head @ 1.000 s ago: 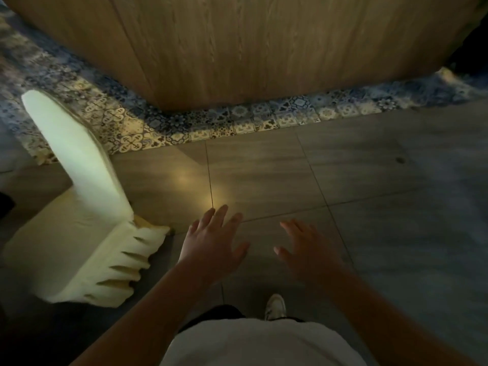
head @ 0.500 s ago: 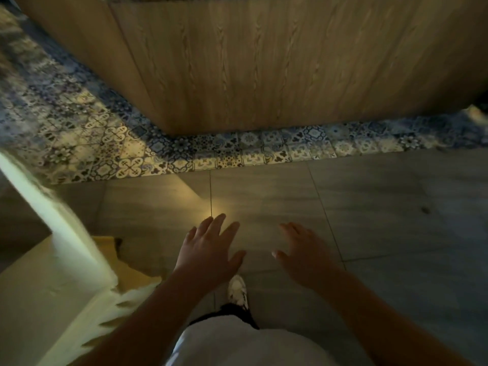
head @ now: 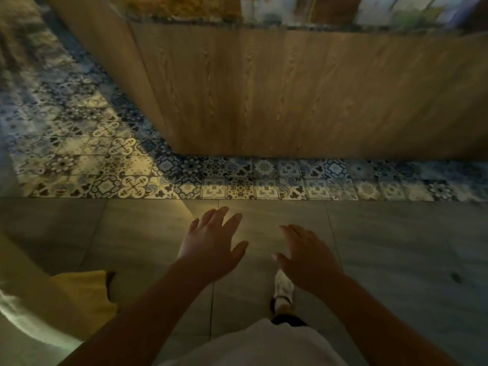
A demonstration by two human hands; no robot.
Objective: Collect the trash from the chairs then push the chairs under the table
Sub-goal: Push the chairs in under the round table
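Both hands hang empty with fingers spread, palms down over the grey floor tiles: the left hand (head: 211,243) at lower centre of the frame, the right hand (head: 307,256) just right of it. The only chair (head: 34,307) in view, in a pale cover, lies at the lower left edge, nearer the left hand. No trash shows on its visible part, and the wooden panel (head: 303,96) fills the upper frame.

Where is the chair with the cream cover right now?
In the head view, the cream-covered chair sits at the bottom-left edge, partly cut off, on the grey floor tiles just left of the left hand.
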